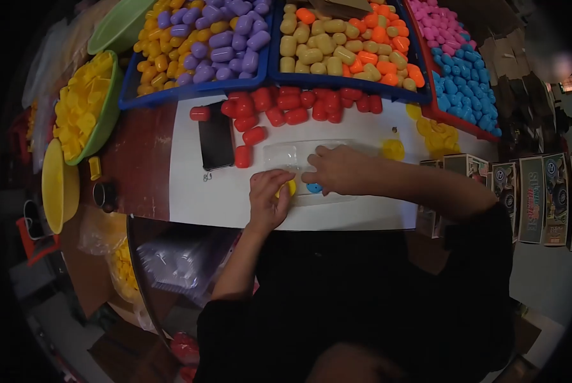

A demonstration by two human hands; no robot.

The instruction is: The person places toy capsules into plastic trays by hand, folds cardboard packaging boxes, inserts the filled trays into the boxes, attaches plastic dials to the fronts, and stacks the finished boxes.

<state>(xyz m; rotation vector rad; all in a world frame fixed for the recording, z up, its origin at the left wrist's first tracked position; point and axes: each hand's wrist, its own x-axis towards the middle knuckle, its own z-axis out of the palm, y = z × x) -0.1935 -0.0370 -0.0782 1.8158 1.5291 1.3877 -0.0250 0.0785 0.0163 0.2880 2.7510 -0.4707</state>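
Note:
A clear plastic tray with moulded hollows (279, 155) lies on the white work surface in front of me. My left hand (267, 196) is at its left side, fingers bent and thumb against a round yellow piece (292, 186). Over the middle of the tray, my right hand (338, 168) has its fingers curled down on a blue capsule (314, 187), which shows partly below them. The right fingers hide part of the tray.
Red capsules (297, 115) lie behind the tray, beside a black phone (216, 140). Blue crates (196, 89) of coloured capsules stand at the back. A green basin (110, 102) of yellow pieces is left; printed boxes (534, 201) stand right. Yellow discs (393, 150) lie nearby.

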